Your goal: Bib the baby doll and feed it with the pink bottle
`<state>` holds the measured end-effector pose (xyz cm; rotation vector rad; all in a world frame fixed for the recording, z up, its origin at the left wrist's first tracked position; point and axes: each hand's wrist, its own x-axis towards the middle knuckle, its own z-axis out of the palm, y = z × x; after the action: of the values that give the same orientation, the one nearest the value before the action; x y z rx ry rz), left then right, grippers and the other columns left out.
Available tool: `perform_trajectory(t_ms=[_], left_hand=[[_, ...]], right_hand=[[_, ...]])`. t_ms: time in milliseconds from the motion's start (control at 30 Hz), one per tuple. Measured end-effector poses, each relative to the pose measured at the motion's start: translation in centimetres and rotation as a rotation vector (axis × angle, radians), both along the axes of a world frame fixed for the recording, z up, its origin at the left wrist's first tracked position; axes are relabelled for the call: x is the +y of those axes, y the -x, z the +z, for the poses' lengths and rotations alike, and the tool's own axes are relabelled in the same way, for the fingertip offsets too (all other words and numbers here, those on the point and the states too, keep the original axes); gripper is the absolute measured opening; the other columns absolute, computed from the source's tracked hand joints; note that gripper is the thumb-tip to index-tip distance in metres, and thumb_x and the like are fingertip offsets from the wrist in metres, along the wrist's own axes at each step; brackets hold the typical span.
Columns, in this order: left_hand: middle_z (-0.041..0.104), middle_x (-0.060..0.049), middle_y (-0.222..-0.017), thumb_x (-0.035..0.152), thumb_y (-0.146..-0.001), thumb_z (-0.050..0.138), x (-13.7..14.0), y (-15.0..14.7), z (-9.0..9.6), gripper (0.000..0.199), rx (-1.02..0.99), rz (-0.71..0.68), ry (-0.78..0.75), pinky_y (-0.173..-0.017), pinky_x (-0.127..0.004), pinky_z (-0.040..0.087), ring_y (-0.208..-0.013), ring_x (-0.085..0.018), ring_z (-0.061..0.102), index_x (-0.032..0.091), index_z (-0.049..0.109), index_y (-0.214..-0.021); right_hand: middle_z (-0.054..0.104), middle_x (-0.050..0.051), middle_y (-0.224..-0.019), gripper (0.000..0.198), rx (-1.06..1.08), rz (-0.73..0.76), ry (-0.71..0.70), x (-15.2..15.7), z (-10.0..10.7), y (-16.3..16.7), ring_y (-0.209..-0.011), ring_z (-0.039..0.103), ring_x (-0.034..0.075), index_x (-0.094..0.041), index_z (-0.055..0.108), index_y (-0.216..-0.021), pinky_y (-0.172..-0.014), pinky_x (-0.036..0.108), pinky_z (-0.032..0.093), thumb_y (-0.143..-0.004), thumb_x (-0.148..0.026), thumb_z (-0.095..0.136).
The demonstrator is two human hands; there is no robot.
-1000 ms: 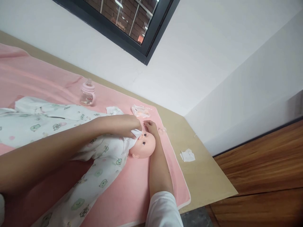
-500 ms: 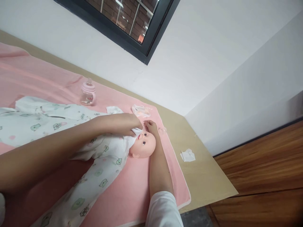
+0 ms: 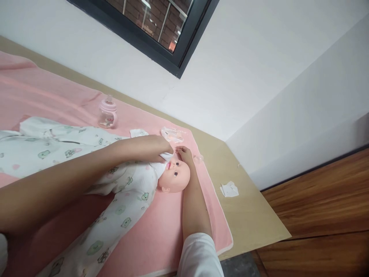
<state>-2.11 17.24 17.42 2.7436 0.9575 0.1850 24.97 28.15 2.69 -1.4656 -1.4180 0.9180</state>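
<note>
A baby doll (image 3: 175, 181) lies on its back, dressed in a white romper (image 3: 127, 211) printed with green animals. From the left my left hand (image 3: 161, 148) reaches across the doll's chest, its fingers closed on the romper's white collar by the chin. Most of those fingers are hidden behind the hand. Around the top of the doll's head curves my right arm, and my right hand (image 3: 184, 154) rests beyond the face with its fingers stretched loosely and nothing visible in them.
A pink-topped baby bottle (image 3: 107, 114) stands on the pink blanket (image 3: 164, 231). Beyond the hands lies a clear plastic packet (image 3: 172, 135), with a small transparent item (image 3: 198, 158) to its right. Folded white tissue (image 3: 230, 189) sits on the tan tabletop (image 3: 253, 215), beside the wall.
My left hand has shifted very slightly with the collar, drawing it a little up at the doll's chin. My right hand stays in place.
</note>
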Motion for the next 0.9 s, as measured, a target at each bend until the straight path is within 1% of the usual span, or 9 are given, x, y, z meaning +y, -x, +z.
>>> perform_trajectory(t_ms=[200, 333, 467, 600, 700, 767, 900], left_hand=[[0.064, -0.006, -0.076, 0.022, -0.089, 0.053, 0.00, -0.18, -0.06, 0.016, 0.011, 0.009, -0.003, -0.060, -0.028, 0.031, -0.072, -0.022, 0.057, 0.018, 0.051, -0.073], [0.064, -0.006, -0.077, 0.021, -0.088, 0.053, 0.27, -0.06, -0.51, 0.014, -0.024, -0.012, -0.020, -0.060, -0.029, 0.030, -0.072, -0.021, 0.058, 0.019, 0.051, -0.075], [0.062, -0.006, -0.076, 0.018, -0.085, 0.053, 0.47, -0.16, -0.81, 0.015, -0.057, -0.029, -0.024, -0.061, -0.029, 0.031, -0.073, -0.022, 0.058, 0.019, 0.048, -0.071], [0.061, -0.006, -0.074, 0.012, -0.082, 0.051, 0.50, -0.42, -0.70, 0.014, -0.087, -0.019, -0.033, -0.062, -0.030, 0.032, -0.072, -0.022, 0.058, 0.019, 0.049, -0.070], [0.060, -0.006, -0.070, 0.010, -0.077, 0.053, 0.64, -0.50, -0.65, 0.016, -0.149, 0.000, -0.044, -0.061, -0.030, 0.032, -0.069, -0.021, 0.057, 0.019, 0.048, -0.064], [0.059, -0.006, -0.069, 0.011, -0.074, 0.055, 0.78, -0.50, -0.71, 0.017, -0.181, -0.005, -0.040, -0.060, -0.030, 0.032, -0.067, -0.021, 0.057, 0.019, 0.048, -0.061], [0.059, -0.006, -0.069, 0.010, -0.074, 0.055, 0.86, -0.51, -0.76, 0.017, -0.169, -0.022, -0.049, -0.060, -0.030, 0.032, -0.068, -0.021, 0.057, 0.019, 0.047, -0.062]], right_hand=[[0.073, 0.003, -0.088, 0.017, -0.020, -0.006, 0.006, -0.27, 0.21, 0.13, -0.082, 0.065, 0.014, -0.018, 0.069, -0.087, -0.088, 0.030, 0.051, -0.075, -0.024, 0.058], [0.074, 0.004, -0.091, 0.018, -0.041, 0.003, -0.011, -0.42, 0.31, 0.10, -0.085, 0.066, 0.015, -0.018, 0.069, -0.086, -0.089, 0.029, 0.050, -0.075, -0.024, 0.056], [0.074, 0.005, -0.093, 0.020, -0.048, 0.010, -0.014, -0.42, 0.22, 0.03, -0.086, 0.066, 0.015, -0.018, 0.069, -0.086, -0.089, 0.030, 0.050, -0.074, -0.025, 0.055], [0.074, 0.006, -0.096, 0.021, -0.043, 0.024, -0.026, -0.45, 0.07, -0.11, -0.086, 0.066, 0.016, -0.018, 0.069, -0.088, -0.089, 0.031, 0.051, -0.075, -0.027, 0.056], [0.074, 0.006, -0.099, 0.021, -0.065, 0.021, -0.033, -0.34, -0.05, -0.21, -0.088, 0.066, 0.017, -0.018, 0.069, -0.088, -0.089, 0.031, 0.051, -0.075, -0.028, 0.057], [0.074, 0.006, -0.097, 0.020, -0.059, 0.019, -0.032, -0.15, -0.17, -0.26, -0.088, 0.066, 0.016, -0.019, 0.068, -0.087, -0.088, 0.030, 0.051, -0.074, -0.028, 0.056], [0.073, 0.006, -0.096, 0.021, -0.024, 0.027, -0.032, 0.11, -0.37, -0.35, -0.084, 0.066, 0.015, -0.018, 0.067, -0.087, -0.087, 0.030, 0.051, -0.072, -0.028, 0.055]])
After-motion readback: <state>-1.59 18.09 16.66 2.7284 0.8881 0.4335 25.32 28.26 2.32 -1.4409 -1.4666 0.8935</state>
